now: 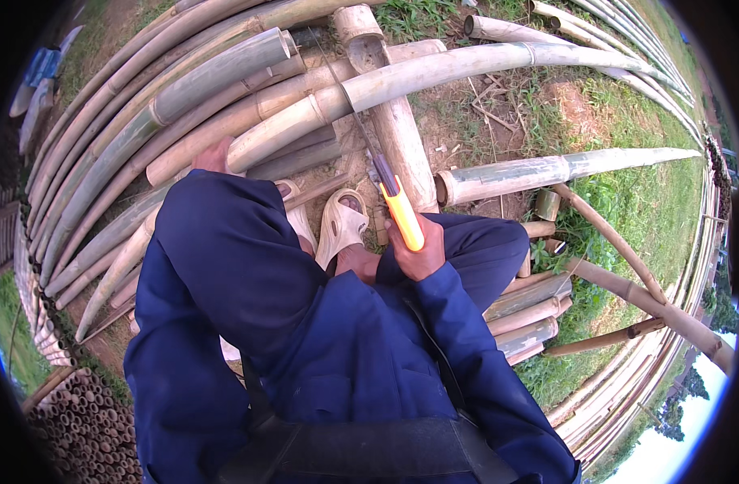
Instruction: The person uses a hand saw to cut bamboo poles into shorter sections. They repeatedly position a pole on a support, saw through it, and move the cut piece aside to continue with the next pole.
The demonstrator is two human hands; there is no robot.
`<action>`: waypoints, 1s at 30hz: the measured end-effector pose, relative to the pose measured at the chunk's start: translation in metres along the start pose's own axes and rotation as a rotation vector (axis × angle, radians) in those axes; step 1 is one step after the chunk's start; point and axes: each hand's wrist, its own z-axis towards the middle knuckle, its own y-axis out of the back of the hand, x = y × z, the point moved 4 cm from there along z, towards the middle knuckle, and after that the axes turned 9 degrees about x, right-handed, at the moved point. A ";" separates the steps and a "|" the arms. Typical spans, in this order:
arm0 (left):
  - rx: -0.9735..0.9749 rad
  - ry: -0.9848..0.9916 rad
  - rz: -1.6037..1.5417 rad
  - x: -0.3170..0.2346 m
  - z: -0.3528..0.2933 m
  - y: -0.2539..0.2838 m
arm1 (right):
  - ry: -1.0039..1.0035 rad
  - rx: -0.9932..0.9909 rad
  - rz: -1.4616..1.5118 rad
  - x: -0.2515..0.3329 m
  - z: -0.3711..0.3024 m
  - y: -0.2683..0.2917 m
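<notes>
My right hand [418, 250] is closed around the yellow-orange grip of a handsaw [402, 211]. Its thin blade slants up and away across a long pale bamboo pole [458, 71], seemingly set into a cut there. This pole lies over a thick upright-looking bamboo log [403, 133] with a notched top end. At the pole's near left end is my left hand [213, 155], touching or very close to it. My knee covers part of that hand, and its fingers are too hidden to read. Below the pole my sandalled foot [343, 223] rests on the ground.
Stacked bamboo poles [163, 105] curve along the left. Another thick pole [506, 179] points right, its open end near my right knee. Cut bamboo lengths [531, 319] lie beside my right thigh. Crossed bamboo supports [656, 302] stand at right, and bundled tubes [87, 423] at lower left.
</notes>
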 end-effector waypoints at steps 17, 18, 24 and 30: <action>-0.012 -0.010 0.072 0.022 -0.004 -0.008 | 0.073 -0.044 -0.009 0.018 -0.072 0.032; -0.013 -0.033 0.067 0.014 0.012 -0.008 | 0.021 -0.058 0.004 0.013 -0.069 0.035; -0.006 0.030 0.034 0.000 0.004 -0.004 | -0.013 0.017 -0.013 -0.024 0.003 -0.002; -0.027 -0.062 0.023 0.026 0.005 -0.018 | -0.020 0.017 0.029 -0.005 -0.057 0.027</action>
